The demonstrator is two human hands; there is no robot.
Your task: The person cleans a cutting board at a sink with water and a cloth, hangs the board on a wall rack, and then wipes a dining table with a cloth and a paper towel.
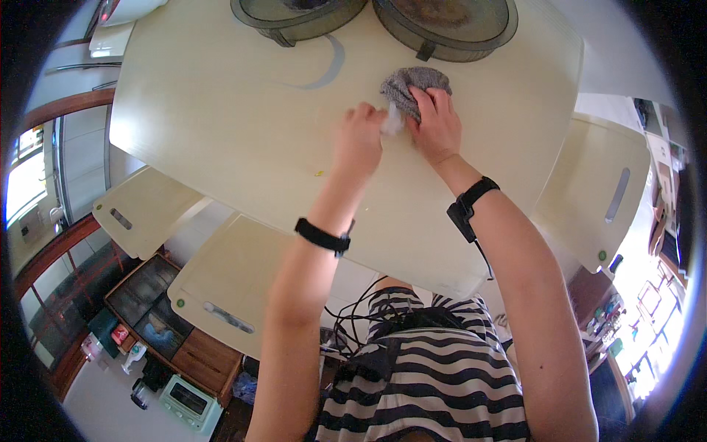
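A crumpled grey cloth point(406, 88) lies on the cream tabletop point(248, 127), and my right hand point(439, 124) grips its near edge. Just left of it, my left hand point(362, 135) is closed on a small white wad point(393, 119), blurred, which touches or almost touches the cloth; its material cannot be told. Both wrists wear black straps. A tiny yellow scrap point(318, 173) lies on the table left of my left forearm.
Two round lidded containers point(309, 25) point(458, 50) stand at the far edge. Cream chairs point(221, 293) point(146, 204) point(596, 182) surround the table. Black cables point(353, 315) hang by my lap. A light green toaster oven point(190, 400) stands at the lower left.
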